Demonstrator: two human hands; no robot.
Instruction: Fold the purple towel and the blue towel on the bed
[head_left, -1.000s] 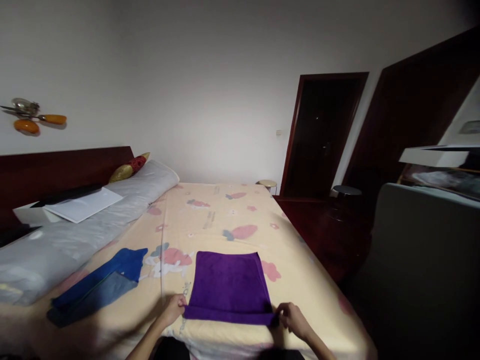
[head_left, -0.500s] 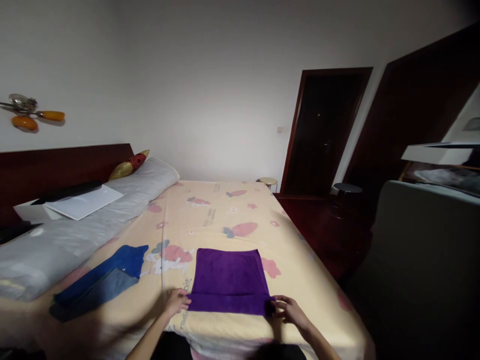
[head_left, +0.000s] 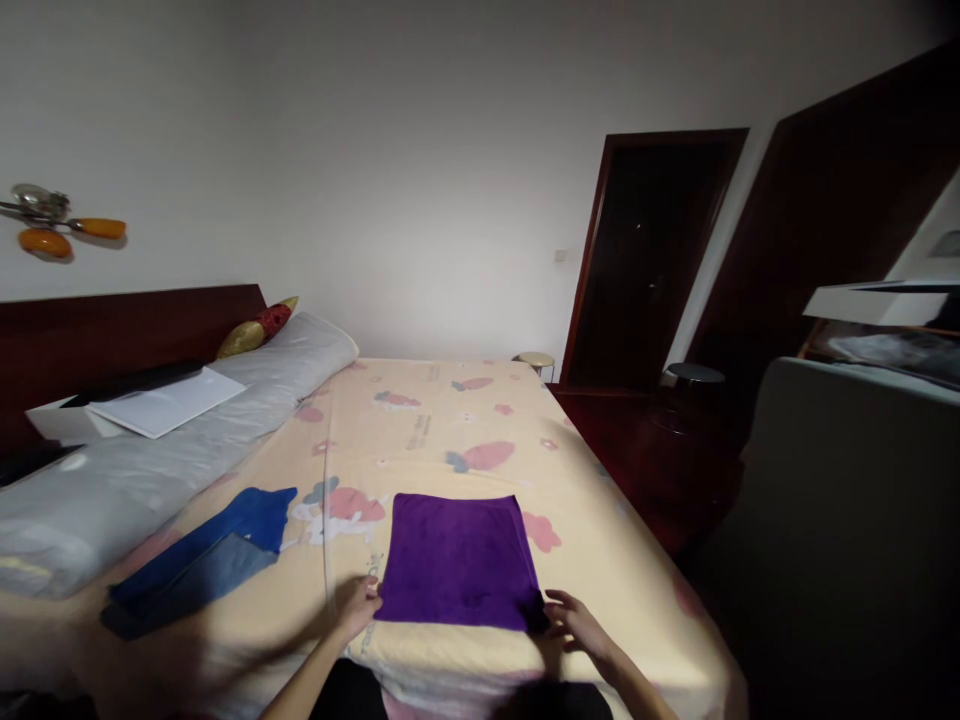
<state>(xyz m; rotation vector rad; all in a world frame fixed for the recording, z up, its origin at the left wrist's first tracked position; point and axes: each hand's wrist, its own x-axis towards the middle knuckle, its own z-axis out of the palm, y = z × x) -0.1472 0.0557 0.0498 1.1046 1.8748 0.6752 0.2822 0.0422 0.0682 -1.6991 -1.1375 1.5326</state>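
A purple cloth [head_left: 459,560] lies flat in a near-square shape on the bed, close to its front edge. At the near left corner is my left hand [head_left: 358,608], closed with its fingertips pinched at the cloth's edge. My right hand [head_left: 581,625] is at the near right corner, its fingers curled around the edge; a dark shadow partly hides the fingertips. Off to the left, a blue cloth [head_left: 240,520] with a grey-blue part folded over it rests on the sheet.
The bed sheet [head_left: 420,460] is pale yellow with pink prints. A grey bolster [head_left: 187,450] runs along the headboard [head_left: 127,330], with a white flat box [head_left: 169,400] on it. Two stools [head_left: 695,374] stand beyond the bed, and a dark grey panel [head_left: 847,520] rises at right.
The raised strip along the purple cloth's near edge now lies smooth with the rest, and its crease line has gone. Both hands have stayed at nearly the same corners.
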